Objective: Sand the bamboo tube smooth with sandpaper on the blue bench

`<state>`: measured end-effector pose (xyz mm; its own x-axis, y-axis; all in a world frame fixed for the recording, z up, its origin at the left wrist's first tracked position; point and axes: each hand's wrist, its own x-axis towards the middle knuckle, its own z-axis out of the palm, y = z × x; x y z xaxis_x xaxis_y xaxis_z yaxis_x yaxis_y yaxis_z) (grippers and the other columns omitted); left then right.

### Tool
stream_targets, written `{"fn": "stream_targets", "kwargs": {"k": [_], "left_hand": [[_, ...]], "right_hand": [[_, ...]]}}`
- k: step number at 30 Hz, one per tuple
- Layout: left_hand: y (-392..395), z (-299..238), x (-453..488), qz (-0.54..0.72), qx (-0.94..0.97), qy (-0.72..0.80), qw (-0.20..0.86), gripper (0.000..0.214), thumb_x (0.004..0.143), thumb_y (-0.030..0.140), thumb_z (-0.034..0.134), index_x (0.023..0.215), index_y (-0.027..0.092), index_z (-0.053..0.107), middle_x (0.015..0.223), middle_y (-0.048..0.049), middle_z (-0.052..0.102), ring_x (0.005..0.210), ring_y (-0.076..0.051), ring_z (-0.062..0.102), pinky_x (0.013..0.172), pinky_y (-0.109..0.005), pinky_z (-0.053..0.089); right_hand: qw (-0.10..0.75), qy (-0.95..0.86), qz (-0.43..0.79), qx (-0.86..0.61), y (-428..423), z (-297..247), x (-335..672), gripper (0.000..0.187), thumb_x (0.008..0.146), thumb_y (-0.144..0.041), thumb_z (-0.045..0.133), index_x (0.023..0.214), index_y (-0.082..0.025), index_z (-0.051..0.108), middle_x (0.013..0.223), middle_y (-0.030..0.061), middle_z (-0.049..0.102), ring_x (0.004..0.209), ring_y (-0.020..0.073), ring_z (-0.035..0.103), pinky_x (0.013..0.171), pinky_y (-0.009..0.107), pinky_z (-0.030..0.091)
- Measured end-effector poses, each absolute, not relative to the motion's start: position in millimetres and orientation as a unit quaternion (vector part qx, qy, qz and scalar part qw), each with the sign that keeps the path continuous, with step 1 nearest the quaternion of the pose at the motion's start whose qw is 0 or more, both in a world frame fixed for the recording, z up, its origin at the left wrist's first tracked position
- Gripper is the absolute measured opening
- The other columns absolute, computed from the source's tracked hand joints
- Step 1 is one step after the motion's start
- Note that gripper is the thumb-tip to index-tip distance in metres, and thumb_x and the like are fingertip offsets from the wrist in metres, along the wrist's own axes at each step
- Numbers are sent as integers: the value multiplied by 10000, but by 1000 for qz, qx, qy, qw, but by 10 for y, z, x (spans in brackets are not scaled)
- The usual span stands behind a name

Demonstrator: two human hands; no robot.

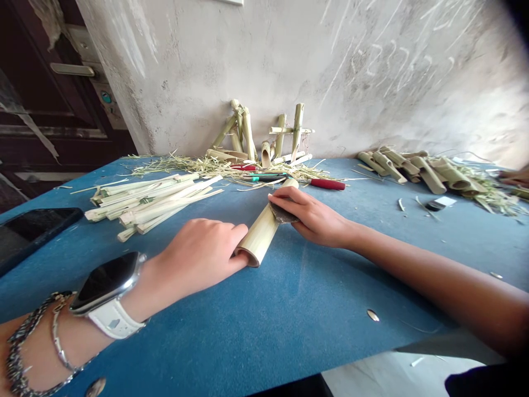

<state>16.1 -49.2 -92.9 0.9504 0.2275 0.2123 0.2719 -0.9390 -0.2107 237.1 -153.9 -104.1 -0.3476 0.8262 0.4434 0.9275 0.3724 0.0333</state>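
**Bamboo tube [261, 236] between hands**

We find it central on the blue table [185, 342], left hand [202, 248] clasping its 7 o'clock end, likely for steadiness; at 2 o'clock, right hand [316, 218] pinches a dark pad [284, 214] against it. Beyond, at 12 o'clock, stand bamboo uprights [297, 120].

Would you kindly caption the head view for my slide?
Left hand gripping a bamboo tube, right hand holding a dark sheet against it, blue tabletop beneath.
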Motion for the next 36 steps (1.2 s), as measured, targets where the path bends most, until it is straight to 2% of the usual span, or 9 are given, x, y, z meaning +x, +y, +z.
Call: {"fn": "stream_targets", "kwargs": {"k": [7,25,36], "left_hand": [[-497,-930,163,-91,-981,-129,115,199,817,381,477,683,234,489,612,29,606,568,-204,608,460,-290,177],[-506,-922,165,-97,-981,-124,116,218,821,386,482,669,230,471,596,33,592,551,-199,598,451,-282,169],[-496,-923,161,-103,-980,-122,121,211,819,372,503,668,229,469,573,45,563,517,-188,568,448,-272,159]], "right_hand": [[170,-830,-148,-511,-1560,-1031,2337,574,745,-8,369,1303,-130,419,1259,150,460,1179,260,442,986,461,405],[172,-813,-156,-534,-1551,-1018,2322,492,763,-24,373,1244,-85,459,1191,167,480,1117,263,477,964,438,432],[174,-812,-157,-534,-1541,-1035,2352,545,762,-22,365,1302,-82,397,1230,175,452,1141,265,456,963,445,428]]}}
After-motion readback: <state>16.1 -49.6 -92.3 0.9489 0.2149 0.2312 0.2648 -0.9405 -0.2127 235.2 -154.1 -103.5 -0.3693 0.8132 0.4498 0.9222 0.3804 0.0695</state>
